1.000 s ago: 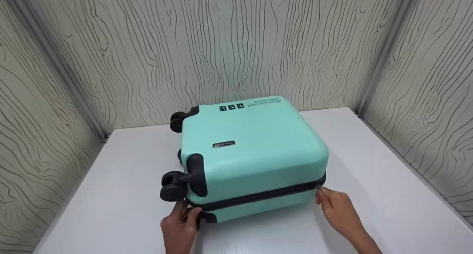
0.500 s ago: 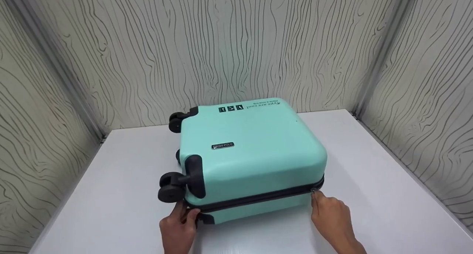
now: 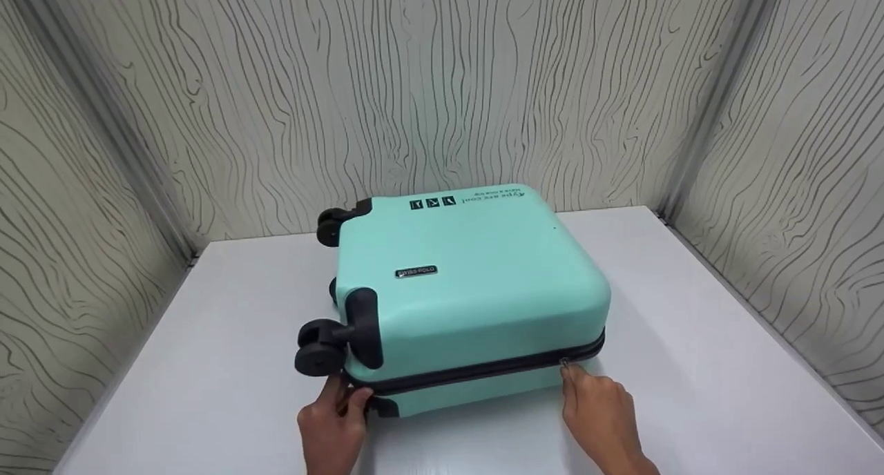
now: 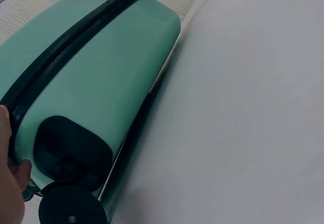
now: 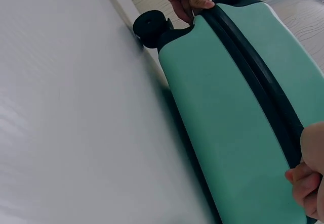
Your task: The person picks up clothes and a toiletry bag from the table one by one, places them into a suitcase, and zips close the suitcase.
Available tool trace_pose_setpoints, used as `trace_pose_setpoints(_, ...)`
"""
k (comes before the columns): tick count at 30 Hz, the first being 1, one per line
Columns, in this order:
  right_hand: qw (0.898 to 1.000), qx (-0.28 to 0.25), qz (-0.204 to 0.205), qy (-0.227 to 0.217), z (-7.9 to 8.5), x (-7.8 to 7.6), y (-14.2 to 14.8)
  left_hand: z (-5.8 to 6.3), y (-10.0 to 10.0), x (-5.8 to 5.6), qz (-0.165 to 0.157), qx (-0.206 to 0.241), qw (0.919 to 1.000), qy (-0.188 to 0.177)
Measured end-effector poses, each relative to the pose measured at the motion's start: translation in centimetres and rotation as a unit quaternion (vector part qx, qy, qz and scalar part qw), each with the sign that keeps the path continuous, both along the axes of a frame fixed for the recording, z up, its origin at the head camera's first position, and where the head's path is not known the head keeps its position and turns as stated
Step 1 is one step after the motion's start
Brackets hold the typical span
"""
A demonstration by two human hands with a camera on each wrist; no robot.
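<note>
A mint-green hard-shell suitcase (image 3: pixel 476 254) lies flat, its dark wheels pointing left. Along its near side runs a black zipper (image 3: pixel 476 373). My right hand (image 3: pixel 599 414) pinches the small metal zipper pull (image 3: pixel 565 362) toward the right end of that side; the same pull appears at the top of the left wrist view. At the near left corner, below a wheel (image 3: pixel 321 347), my left hand (image 3: pixel 333 423) grips the suitcase edge, thumb at the zipper band. Part of its fingers is hidden behind the corner. The right wrist view shows this left hand between two wheels.
The suitcase rests on a white table (image 3: pixel 228 337). Wood-grain patterned panels (image 3: pixel 428 81) enclose the table at the back and both sides, with grey posts (image 3: pixel 718 102) at the corners.
My right hand has moved left along the near side, drawing the zipper pull with it. The left hand keeps its hold on the corner, and the suitcase has barely shifted.
</note>
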State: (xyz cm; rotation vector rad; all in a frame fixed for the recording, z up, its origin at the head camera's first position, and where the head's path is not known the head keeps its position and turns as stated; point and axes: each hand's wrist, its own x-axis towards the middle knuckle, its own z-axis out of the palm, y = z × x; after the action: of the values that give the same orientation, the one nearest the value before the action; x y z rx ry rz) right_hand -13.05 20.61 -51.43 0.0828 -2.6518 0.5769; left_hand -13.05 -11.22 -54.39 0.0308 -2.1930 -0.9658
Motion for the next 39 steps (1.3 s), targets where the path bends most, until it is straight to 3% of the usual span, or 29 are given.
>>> trace_pose_setpoints(6, 1.000, 0.001, 0.005, 0.010, -0.1, 0.2, -0.5, -0.2, 0.0, 0.0, 0.005, -0.019, 0.9994, 0.027)
trace_pose_setpoints(18, 0.999, 0.017, 0.016, 0.032, -0.4, 0.6, -2.3, -0.3, 0.0, 0.1, -0.008, -0.015, 0.9994, 0.029)
trace_pose_setpoints(39, 1.000, 0.015, 0.023, 0.003, -0.2, 1.0, -4.0, -0.3, -0.3, 0.2, -0.016, -0.011, 0.9993, 0.032)
